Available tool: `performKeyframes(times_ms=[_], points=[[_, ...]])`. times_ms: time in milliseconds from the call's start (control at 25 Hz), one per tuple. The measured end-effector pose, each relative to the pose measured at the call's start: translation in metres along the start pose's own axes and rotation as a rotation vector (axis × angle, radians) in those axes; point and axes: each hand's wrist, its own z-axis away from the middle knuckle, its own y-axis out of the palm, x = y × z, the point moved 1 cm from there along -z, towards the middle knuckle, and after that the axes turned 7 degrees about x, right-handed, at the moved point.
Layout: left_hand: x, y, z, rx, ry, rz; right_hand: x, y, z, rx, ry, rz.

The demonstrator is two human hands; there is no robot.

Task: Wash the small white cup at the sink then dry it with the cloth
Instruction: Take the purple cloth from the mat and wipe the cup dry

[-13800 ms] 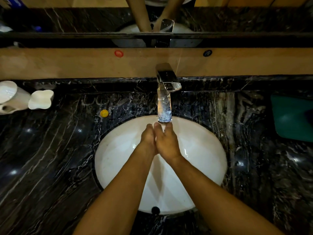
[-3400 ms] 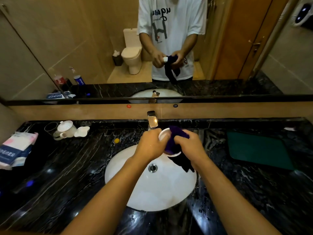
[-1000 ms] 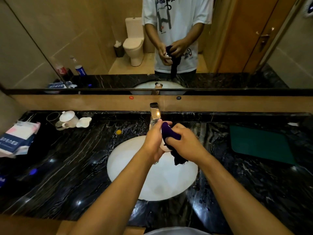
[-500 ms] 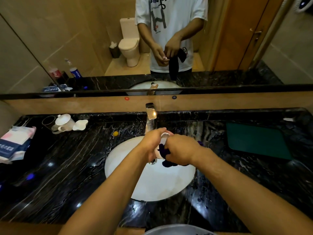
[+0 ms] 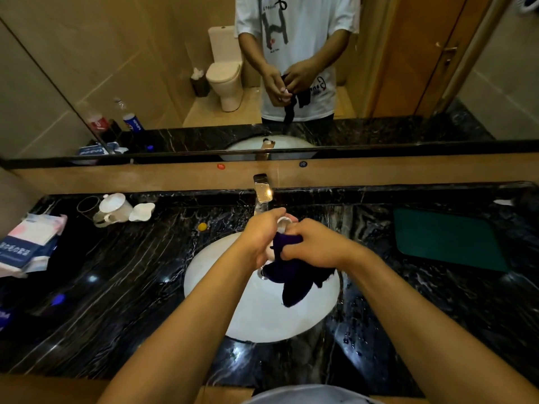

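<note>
My left hand [image 5: 261, 234] grips the small white cup [image 5: 284, 222] over the white sink basin [image 5: 221, 275]; only the cup's rim shows between my fingers. My right hand [image 5: 316, 243] is closed on a dark purple cloth [image 5: 291, 275], pressing it against the cup's side. The loose end of the cloth hangs down over the basin. The chrome tap [image 5: 261, 193] stands just behind my hands, and no water runs from it.
Black marble counter [image 5: 116, 272] surrounds the basin. A white teapot [image 5: 113, 208] and a small white dish [image 5: 142, 212] sit at the back left, tissue packs [image 5: 26, 243] at far left, a green mat [image 5: 446, 239] at right. The mirror [image 5: 145, 68] reflects a person.
The cloth has shifted lower around the cup and more of it now hangs over the basin. Both hands stay together above the sink.
</note>
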Motion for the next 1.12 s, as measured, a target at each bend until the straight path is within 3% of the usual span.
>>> performKeyframes(times_ms=[80, 200, 280, 360, 480, 560, 720, 840, 920, 1120], points=[[-0.002, 0.005, 0.002, -0.011, 0.056, -0.003, -0.003, -0.001, 0.004, -0.068, 0.000, -0.252], [0.000, 0.010, 0.003, -0.022, 0.105, 0.039, -0.012, 0.019, -0.001, -0.389, 0.073, -0.611], [0.008, 0.013, 0.002, -0.029, 0.080, 0.073, -0.018, 0.027, -0.009, -0.579, 0.099, -0.454], [0.011, 0.013, -0.002, -0.040, 0.068, 0.067, -0.020, 0.028, -0.013, -0.614, 0.097, -0.129], [0.004, 0.014, -0.006, -0.062, 0.078, -0.021, -0.016, 0.024, -0.011, -0.486, 0.156, 0.288], [0.004, 0.017, -0.008, -0.079, 0.097, -0.122, -0.012, 0.015, -0.008, -0.336, 0.183, 0.301], [0.012, 0.014, -0.009, -0.017, 0.049, -0.034, -0.019, -0.001, 0.000, -0.110, 0.149, -0.174], [0.016, 0.000, -0.012, 0.163, 0.005, 0.333, -0.028, 0.001, 0.011, -0.248, 0.054, -0.728], [0.021, -0.010, -0.013, 0.170, -0.019, 0.516, -0.036, 0.003, 0.013, -0.419, -0.025, -1.079], [0.035, -0.025, -0.025, 0.086, 0.038, 0.672, -0.055, -0.001, 0.016, -0.641, -0.151, -1.408]])
